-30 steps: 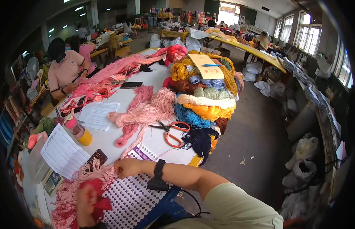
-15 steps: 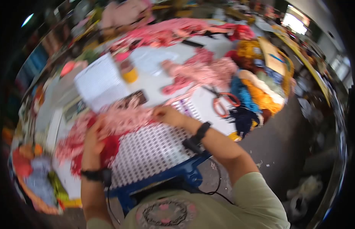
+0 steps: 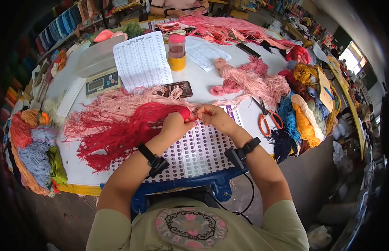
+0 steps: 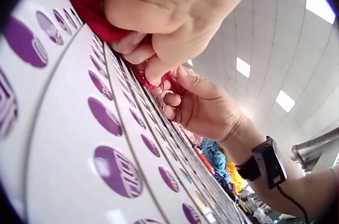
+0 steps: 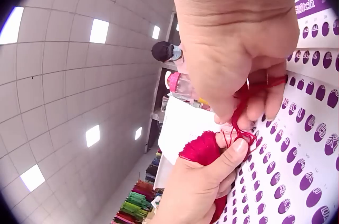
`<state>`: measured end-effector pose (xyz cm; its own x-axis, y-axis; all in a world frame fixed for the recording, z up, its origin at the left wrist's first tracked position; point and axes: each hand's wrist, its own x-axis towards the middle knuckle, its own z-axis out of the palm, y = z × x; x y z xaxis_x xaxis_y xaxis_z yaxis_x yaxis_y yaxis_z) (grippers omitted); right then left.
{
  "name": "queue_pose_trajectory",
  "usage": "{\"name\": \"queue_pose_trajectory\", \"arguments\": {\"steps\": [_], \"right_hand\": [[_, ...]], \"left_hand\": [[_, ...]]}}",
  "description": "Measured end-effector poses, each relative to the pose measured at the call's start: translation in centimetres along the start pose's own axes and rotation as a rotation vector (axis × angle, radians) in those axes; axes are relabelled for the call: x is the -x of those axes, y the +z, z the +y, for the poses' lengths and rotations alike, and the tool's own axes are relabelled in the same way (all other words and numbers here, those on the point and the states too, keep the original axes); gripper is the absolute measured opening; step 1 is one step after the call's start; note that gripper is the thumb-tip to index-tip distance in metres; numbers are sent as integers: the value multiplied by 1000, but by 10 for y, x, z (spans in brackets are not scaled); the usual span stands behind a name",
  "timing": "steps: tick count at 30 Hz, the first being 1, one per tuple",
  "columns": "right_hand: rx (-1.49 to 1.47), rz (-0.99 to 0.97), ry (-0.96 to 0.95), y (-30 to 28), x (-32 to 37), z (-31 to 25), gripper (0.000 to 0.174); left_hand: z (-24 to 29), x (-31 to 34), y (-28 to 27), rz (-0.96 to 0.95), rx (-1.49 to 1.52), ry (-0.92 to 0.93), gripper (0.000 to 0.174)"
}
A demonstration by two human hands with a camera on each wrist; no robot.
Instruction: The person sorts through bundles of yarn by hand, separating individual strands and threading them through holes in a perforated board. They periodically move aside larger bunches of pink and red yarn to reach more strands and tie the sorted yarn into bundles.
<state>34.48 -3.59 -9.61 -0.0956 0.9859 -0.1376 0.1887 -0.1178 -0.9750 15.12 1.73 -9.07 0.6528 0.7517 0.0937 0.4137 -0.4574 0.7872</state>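
The left hand (image 3: pixel 176 126) is gripping one end of a crimson skein (image 3: pixel 125 136), which is trailing over pale pink yarn (image 3: pixel 127 98) on the desk (image 3: pixel 200 83); the right hand (image 3: pixel 218 119) is pinching red strands (image 5: pixel 240 108).

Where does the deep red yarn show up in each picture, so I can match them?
Head: red yarn left of centre, trailing leftward from the left hand.
Left wrist: red yarn at upper left.
Right wrist: red yarn below centre, strands reaching the right hand.
Shared landmark: the white sheet with purple dots.
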Motion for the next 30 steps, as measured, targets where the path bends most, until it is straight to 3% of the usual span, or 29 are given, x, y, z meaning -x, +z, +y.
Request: {"name": "queue_pose_trajectory", "arguments": {"steps": [3, 5, 6, 8, 10, 12, 14, 21, 24, 26, 27, 29, 30], "right_hand": [[-26, 69, -13, 2, 2, -11, 15], [366, 185, -122, -1, 3, -12, 19], [360, 184, -117, -1, 3, -11, 19], [559, 195, -130, 0, 3, -9, 21], [606, 205, -180, 1, -2, -7, 20], [531, 148, -60, -2, -4, -6, 18], [479, 139, -90, -6, -8, 6, 18], [434, 95, -75, -7, -5, 0, 17], [464, 103, -79, -6, -4, -2, 17], [461, 102, -85, -7, -5, 2, 17], [461, 99, -93, -7, -6, 3, 17], [452, 101, -85, -7, -5, 2, 18], [446, 102, -79, -6, -4, 1, 18]], "left_hand": [[-14, -4, 5, 112, -43, 29, 17], [-34, -7, 4, 96, 483, -39, 10], [-30, -4, -2, 92, 482, -45, 10], [-8, 5, -25, -11, 844, -316, 4], [-1, 6, -32, 50, 863, -344, 9], [-11, 10, -43, -4, 1122, -439, 18], [-23, 17, -55, -109, 1221, -422, 23], [-12, 33, -103, -10, 1705, -283, 15], [-12, 36, -142, 101, 1683, -142, 16], [-45, 36, -174, 144, 1659, 40, 16], [-48, 35, -185, 144, 1658, 39, 16], [-49, 38, -207, 712, 958, -233, 25], [-64, 44, -214, 715, 953, -233, 25]]}}
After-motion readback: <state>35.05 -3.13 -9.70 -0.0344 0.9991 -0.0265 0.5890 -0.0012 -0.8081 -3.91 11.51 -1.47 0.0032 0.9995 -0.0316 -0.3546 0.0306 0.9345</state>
